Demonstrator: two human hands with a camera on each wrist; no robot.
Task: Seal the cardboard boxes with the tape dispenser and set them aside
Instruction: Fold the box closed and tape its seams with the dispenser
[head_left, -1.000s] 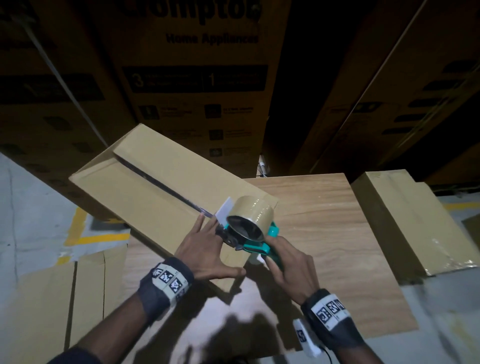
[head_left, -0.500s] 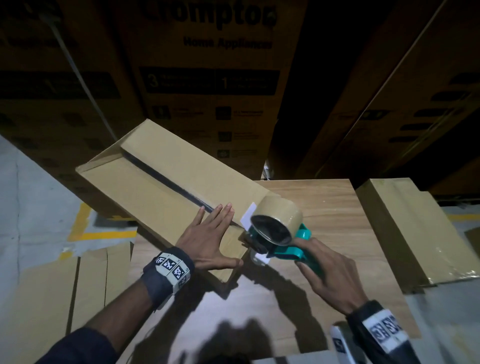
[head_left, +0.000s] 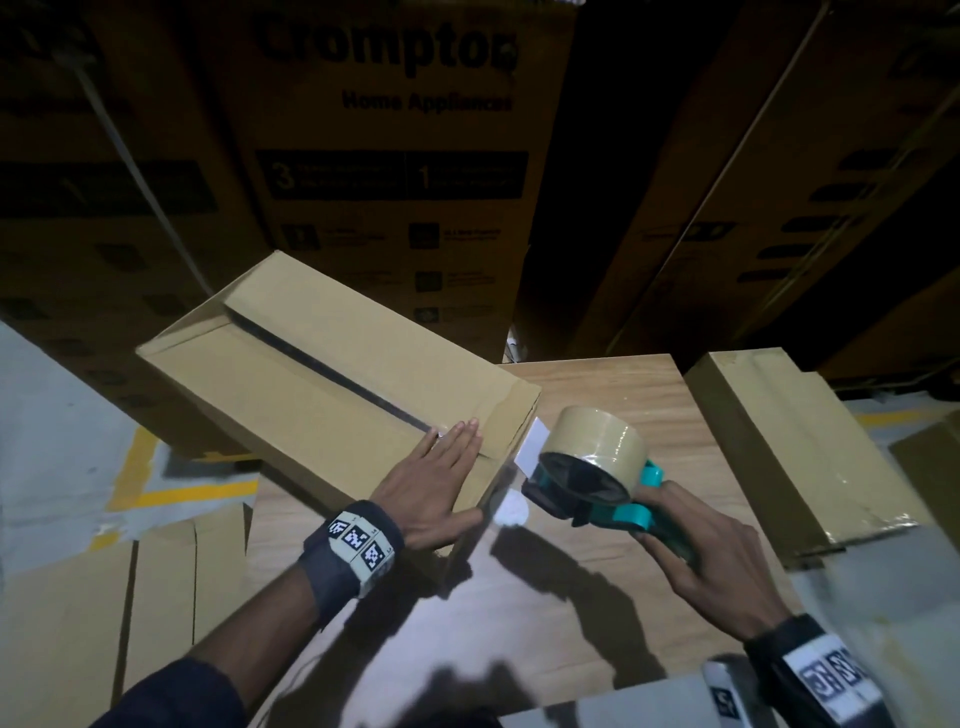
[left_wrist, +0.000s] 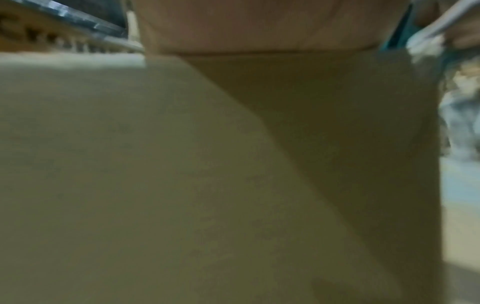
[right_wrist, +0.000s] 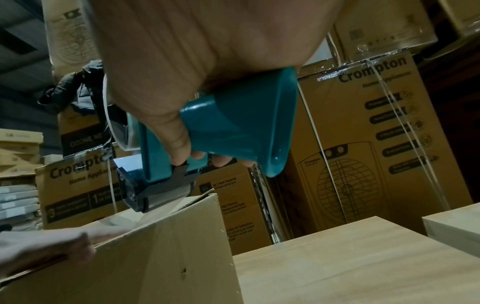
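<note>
Head view, left to right: flattened cardboard sheets (head_left: 104, 597) on the floor beside the wooden table (head_left: 597, 597). We see the long cardboard box (head_left: 311, 395) lying slantwise on the table, its far end sticking out past the table's left edge, top flaps closed with a dark gap along the centre seam. Our left hand (head_left: 431, 483) lies flat on the near end of the box, fingers straight and together over the seam, thumb spread along the near edge. Left wrist view is blurred, just cardboard filling it.

Next, the tape dispenser (head_left: 592, 478), teal with a tan roll, sits just off the box's near right corner; in the right wrist view a clear strip of tape (right_wrist: 166, 205) runs from its roller down onto the box top. Our right hand (head_left: 711, 566) grips the teal handle, fingers curled round it.

Right of the table, another long box (head_left: 800, 452), already taped, lies well apart from the first. Stacked printed cartons (head_left: 395, 171) fill the back.
</note>
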